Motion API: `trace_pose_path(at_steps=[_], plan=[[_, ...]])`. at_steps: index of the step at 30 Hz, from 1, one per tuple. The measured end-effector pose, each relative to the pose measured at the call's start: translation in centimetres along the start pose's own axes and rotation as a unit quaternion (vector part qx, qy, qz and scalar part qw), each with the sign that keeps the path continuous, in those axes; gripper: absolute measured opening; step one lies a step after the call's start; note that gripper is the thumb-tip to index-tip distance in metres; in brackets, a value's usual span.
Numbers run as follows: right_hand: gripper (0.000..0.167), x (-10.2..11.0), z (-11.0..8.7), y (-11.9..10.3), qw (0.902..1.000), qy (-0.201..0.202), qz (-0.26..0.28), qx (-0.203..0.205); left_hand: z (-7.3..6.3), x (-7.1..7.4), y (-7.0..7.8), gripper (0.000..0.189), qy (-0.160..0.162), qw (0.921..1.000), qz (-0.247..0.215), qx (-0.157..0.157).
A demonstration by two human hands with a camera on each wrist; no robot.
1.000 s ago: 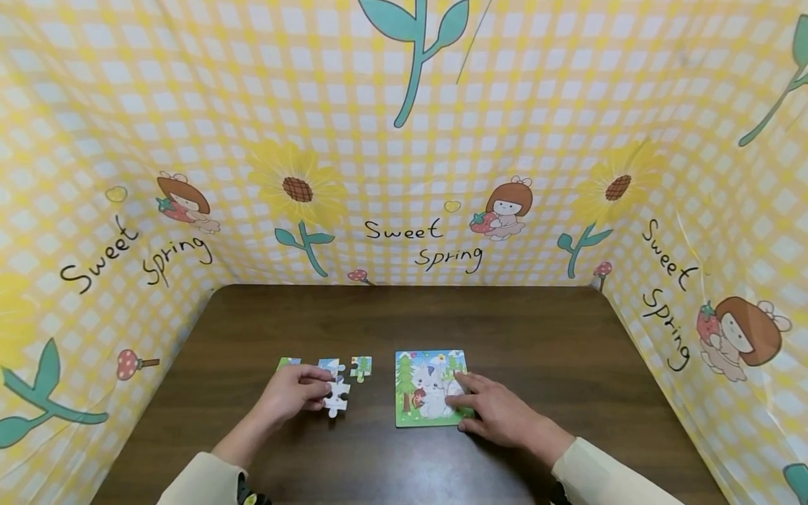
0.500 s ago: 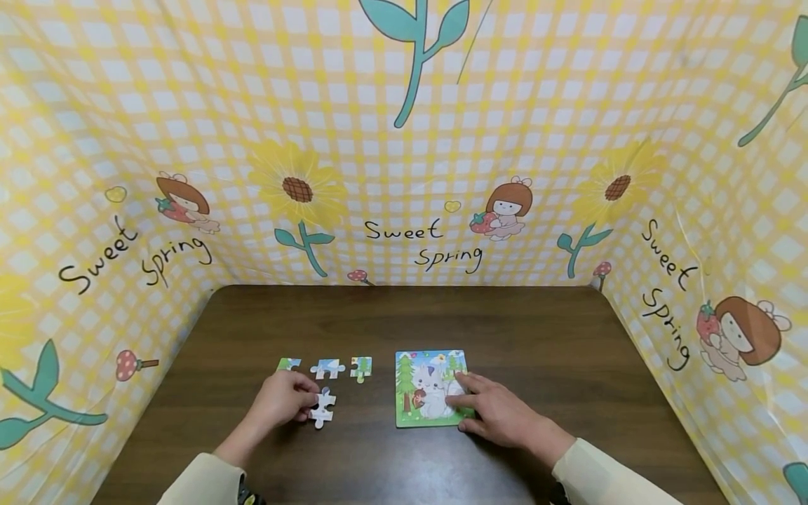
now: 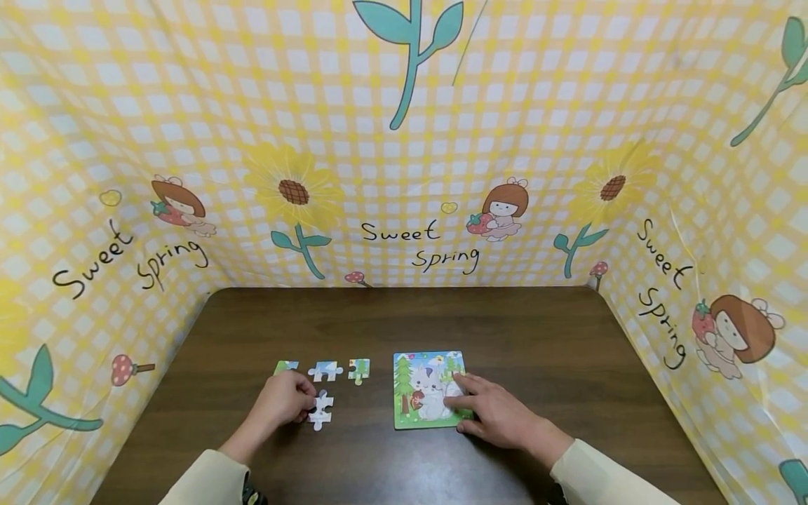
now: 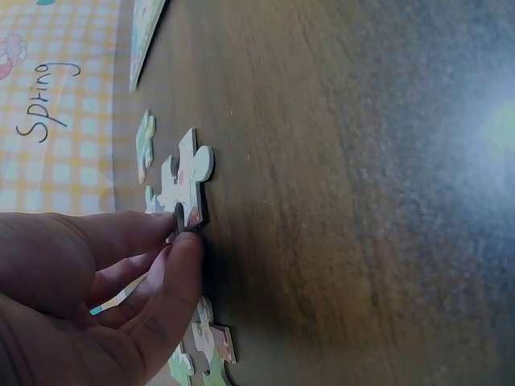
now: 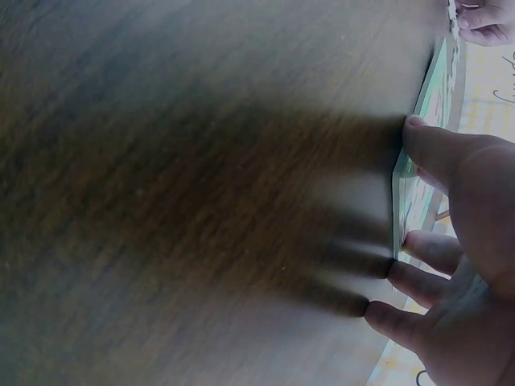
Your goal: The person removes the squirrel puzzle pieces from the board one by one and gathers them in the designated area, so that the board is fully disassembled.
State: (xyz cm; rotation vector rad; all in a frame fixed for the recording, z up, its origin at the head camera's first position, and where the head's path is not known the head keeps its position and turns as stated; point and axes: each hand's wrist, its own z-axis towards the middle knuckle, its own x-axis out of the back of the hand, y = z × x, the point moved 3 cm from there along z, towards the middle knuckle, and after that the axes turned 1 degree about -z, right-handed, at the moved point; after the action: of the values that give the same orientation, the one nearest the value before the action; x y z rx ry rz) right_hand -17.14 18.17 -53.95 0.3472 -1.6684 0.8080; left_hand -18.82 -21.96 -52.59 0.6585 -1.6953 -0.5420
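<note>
My left hand (image 3: 287, 398) pinches a mostly white jigsaw piece (image 3: 322, 410) between thumb and fingers at its left edge. In the left wrist view this jigsaw piece (image 4: 187, 181) is held close over the table, slightly tilted. Just beyond lie a blue-and-white piece (image 3: 326, 370), a piece with a green tree (image 3: 359, 369) and a green-blue piece (image 3: 287, 365) partly covered by the hand. To the right, a square puzzle picture of a white squirrel (image 3: 426, 396) lies flat. My right hand (image 3: 499, 414) rests on its right side, fingers extended, thumb at the near right corner.
More jigsaw pieces (image 4: 211, 342) lie beneath the left hand, largely hidden from the head view. The brown wooden table (image 3: 404, 319) is walled at the back and sides by a yellow checked cloth (image 3: 404, 175).
My left hand has drawn the white jigsaw piece left and nearer to me, uncovering the blue-and-white piece behind it. The right hand stays on the puzzle picture. The head view has shifted slightly.
</note>
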Motion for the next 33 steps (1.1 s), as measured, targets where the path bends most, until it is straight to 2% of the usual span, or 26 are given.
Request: trace_pose_path(at_steps=[6,9,12,15,18,21,25,29,33], plan=[[0.047,0.1,0.0,-0.2,1.0,0.003,-0.005,0.0,0.0,0.2,-0.1,0.008,-0.003,0.9999,-0.016,0.005],[0.047,0.0,0.0,-0.2,1.0,0.002,-0.002,0.001,0.0,0.4,0.4,0.007,-0.012,0.9989,-0.044,-0.012],[0.048,0.0,-0.2,0.0,1.0,-0.002,0.0,0.002,0.2,0.3,1.5,0.012,-0.03,0.9946,-0.088,-0.047],[0.049,0.2,-0.2,0.2,0.9999,-0.009,0.003,0.006,0.6,0.0,3.1,0.02,-0.061,0.9845,-0.141,-0.085],[0.048,0.3,-0.2,0.6,0.9997,-0.01,0.021,0.01,1.2,-0.7,4.9,0.024,-0.081,0.9772,-0.168,-0.101],[0.045,0.5,-0.3,1.1,0.9986,-0.003,0.052,0.006,1.9,-2.0,6.9,0.023,-0.095,0.975,-0.169,-0.109],[0.04,0.6,-0.5,1.7,0.9966,0.007,0.081,-0.012,2.6,-4.3,9.3,0.021,-0.108,0.9756,-0.144,-0.126],[0.042,0.6,-0.8,2.0,0.9965,0.018,0.074,-0.035,3.1,-7.1,11.5,0.02,-0.127,0.9734,-0.112,-0.154],[0.052,0.5,-0.8,2.0,0.9968,0.039,0.051,-0.046,3.3,-9.9,13.6,0.021,-0.147,0.9676,-0.092,-0.183]])
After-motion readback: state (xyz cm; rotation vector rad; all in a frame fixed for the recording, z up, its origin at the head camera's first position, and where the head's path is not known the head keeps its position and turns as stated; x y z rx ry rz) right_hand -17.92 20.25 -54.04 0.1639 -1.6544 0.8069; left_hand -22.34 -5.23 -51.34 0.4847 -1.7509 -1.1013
